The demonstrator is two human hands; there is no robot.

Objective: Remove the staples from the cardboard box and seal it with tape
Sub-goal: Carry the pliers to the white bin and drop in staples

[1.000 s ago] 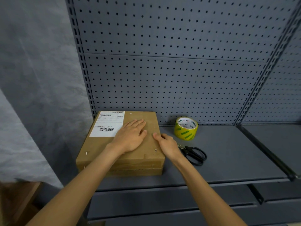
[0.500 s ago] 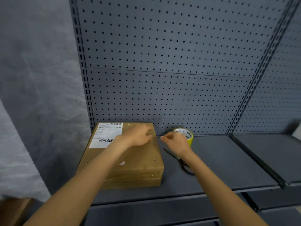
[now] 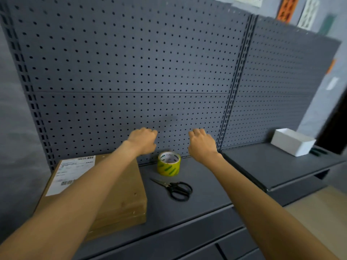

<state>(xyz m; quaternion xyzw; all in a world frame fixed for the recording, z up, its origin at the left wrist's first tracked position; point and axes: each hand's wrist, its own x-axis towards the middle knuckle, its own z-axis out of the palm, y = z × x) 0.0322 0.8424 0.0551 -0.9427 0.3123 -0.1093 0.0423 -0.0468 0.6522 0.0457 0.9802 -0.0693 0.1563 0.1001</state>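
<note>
A flat brown cardboard box (image 3: 120, 196) with a white shipping label (image 3: 69, 173) lies on the grey shelf at the left; small staples show near its right edge. To its right stands a yellow-green tape roll (image 3: 169, 164), with black scissors (image 3: 176, 188) in front of it. My left hand (image 3: 143, 139) hovers above the box's far right corner, fingers loosely curled, holding nothing. My right hand (image 3: 201, 144) floats in the air to the right of the tape, fingers loosely curled and empty. Neither hand touches the box.
A grey pegboard wall (image 3: 131, 72) rises behind the shelf (image 3: 202, 199). A white open box (image 3: 293, 141) sits on the neighbouring shelf at the far right, with a dark pen-like thing beside it. A drawer front runs below the shelf edge.
Both hands have lifted off the box and risen toward the pegboard. The view has swung up and to the right, bringing the white box into sight.
</note>
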